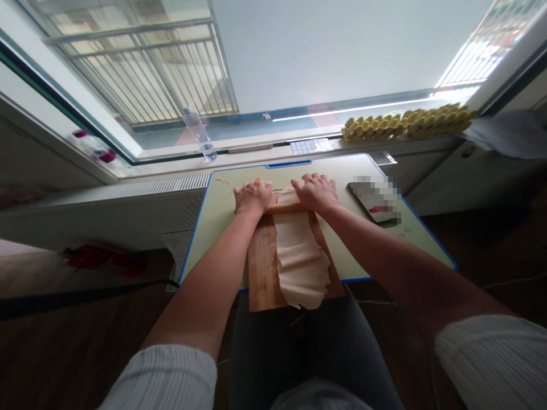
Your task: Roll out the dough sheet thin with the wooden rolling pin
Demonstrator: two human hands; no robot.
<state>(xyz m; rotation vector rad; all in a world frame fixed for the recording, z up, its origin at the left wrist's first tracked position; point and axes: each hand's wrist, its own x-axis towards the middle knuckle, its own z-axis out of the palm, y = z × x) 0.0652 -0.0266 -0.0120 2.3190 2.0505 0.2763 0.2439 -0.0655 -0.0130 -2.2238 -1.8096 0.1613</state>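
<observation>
Both hands rest on a wooden rolling pin [285,208] that lies crosswise over a long strip of pale dough [294,228]. My left hand [253,197] grips the pin's left end, fingers curled over it. Its right end is under my right hand [317,192], which hides that part. The dough runs lengthwise along a wooden board [264,263] and is folded or rippled toward me. At the near end, its ragged edge reaches the board's front.
The board lies on a pale, blue-edged table [222,210] and juts past its near edge. A phone [363,199], partly pixelated, lies right. On the windowsill stand a clear bottle [200,134], a purple-capped bottle [94,145] and yellow egg trays [405,122]. A radiator [162,183] sits below.
</observation>
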